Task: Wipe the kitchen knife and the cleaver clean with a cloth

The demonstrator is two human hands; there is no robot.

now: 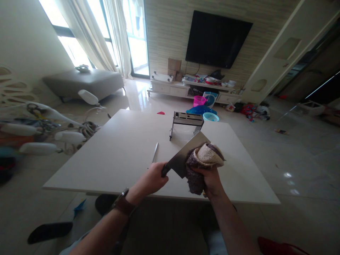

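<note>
My left hand (154,177) is closed around the dark handle of a cleaver (183,156), whose broad grey blade points away to the right above the near part of the white table (127,141). In my right hand (211,179) is a bunched cloth (207,156), dark greyish-purple with a beige side. The cloth lies against the blade and hides part of it. Beyond the blade, a knife-holder-like metal and black frame (188,119) stands on the table. A thin silver rod-like tool (155,152) lies left of it.
A small red piece (160,113) lies at the table's far edge. Past that edge are a blue bag (202,109), a light-blue basket (211,116) and a pink basket (199,101). Lamp parts with cables (69,136) stand left of the table.
</note>
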